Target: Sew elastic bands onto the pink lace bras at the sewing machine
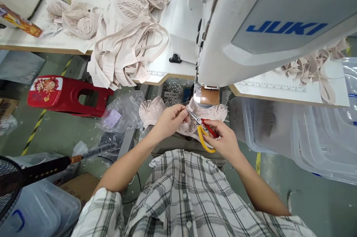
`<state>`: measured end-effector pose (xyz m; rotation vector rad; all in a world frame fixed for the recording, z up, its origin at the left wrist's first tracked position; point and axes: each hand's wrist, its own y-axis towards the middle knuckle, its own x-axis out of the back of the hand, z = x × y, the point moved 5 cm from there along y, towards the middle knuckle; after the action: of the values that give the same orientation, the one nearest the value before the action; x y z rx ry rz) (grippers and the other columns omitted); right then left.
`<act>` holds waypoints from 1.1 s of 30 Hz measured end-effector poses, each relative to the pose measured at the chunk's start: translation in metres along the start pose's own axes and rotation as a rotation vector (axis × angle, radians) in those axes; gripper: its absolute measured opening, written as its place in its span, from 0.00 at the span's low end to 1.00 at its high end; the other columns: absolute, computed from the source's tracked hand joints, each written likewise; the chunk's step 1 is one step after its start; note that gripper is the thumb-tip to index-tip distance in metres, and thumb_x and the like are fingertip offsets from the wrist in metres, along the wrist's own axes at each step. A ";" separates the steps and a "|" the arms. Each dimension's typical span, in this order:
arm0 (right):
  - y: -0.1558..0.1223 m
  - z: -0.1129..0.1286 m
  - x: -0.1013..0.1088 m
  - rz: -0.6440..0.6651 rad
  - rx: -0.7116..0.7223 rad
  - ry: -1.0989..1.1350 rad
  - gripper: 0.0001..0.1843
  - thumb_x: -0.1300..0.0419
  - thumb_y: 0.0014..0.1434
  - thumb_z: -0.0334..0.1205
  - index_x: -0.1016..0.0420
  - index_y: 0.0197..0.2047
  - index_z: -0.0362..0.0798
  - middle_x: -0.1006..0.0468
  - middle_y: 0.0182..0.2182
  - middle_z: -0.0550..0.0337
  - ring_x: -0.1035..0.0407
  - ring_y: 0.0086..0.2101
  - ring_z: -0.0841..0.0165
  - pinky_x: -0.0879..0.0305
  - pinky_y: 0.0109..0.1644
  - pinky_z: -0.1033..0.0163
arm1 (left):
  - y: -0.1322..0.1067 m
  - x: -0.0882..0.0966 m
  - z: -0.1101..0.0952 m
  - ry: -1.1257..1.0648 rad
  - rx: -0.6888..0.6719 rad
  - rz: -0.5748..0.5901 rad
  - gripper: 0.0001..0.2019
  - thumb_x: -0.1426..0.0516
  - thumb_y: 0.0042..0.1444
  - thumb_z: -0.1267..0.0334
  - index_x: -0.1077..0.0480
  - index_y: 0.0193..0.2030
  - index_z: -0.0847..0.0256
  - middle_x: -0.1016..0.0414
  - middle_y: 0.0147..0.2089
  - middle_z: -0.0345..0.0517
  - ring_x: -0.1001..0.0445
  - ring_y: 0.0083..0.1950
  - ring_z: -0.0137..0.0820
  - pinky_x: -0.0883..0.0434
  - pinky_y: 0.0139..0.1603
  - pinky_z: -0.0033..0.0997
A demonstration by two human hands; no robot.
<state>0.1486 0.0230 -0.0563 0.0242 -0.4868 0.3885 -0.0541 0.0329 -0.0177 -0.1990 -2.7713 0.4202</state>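
A pale pink lace bra (153,110) lies across my lap, just under the head of the sewing machine (217,44). My left hand (174,118) pinches part of the bra, thumb against fingers. In my right hand (223,138) is a pair of scissors (205,138) with one yellow and one red handle loop. The blades point up and left, their tips close to my left fingertips. Exactly what lies between the blades is too small to make out.
A heap of similar bras (128,25) hangs over the left table edge. Fabric strips (312,66) lie on the right table. A red stool (67,96) stands at left, clear plastic bins (267,125) at right. A racket (41,170) juts in at lower left.
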 end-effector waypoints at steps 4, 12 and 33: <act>-0.004 -0.001 0.003 -0.007 -0.061 0.009 0.18 0.35 0.54 0.44 0.20 0.49 0.53 0.16 0.43 0.54 0.22 0.35 0.63 0.27 0.37 0.59 | 0.001 -0.002 0.004 -0.026 -0.025 -0.027 0.14 0.49 0.65 0.59 0.32 0.29 0.60 0.27 0.27 0.38 0.33 0.27 0.26 0.35 0.30 0.26; -0.021 -0.028 0.028 -0.101 -0.180 0.024 0.18 0.35 0.52 0.48 0.19 0.44 0.50 0.20 0.29 0.58 0.30 0.24 0.68 0.31 0.28 0.62 | 0.003 0.010 0.009 0.169 -0.190 -0.234 0.12 0.48 0.63 0.59 0.28 0.33 0.60 0.23 0.31 0.43 0.27 0.32 0.29 0.32 0.33 0.27; 0.033 0.000 0.040 0.197 0.078 -0.146 0.29 0.43 0.59 0.64 0.23 0.51 0.50 0.19 0.49 0.45 0.24 0.48 0.52 0.26 0.52 0.46 | 0.010 -0.015 -0.013 1.027 -0.518 0.043 0.17 0.51 0.70 0.62 0.31 0.31 0.63 0.25 0.31 0.50 0.25 0.36 0.36 0.29 0.40 0.35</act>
<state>0.1689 0.0682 -0.0403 0.0811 -0.6204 0.6012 -0.0350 0.0433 -0.0132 -0.4430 -1.7933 -0.3374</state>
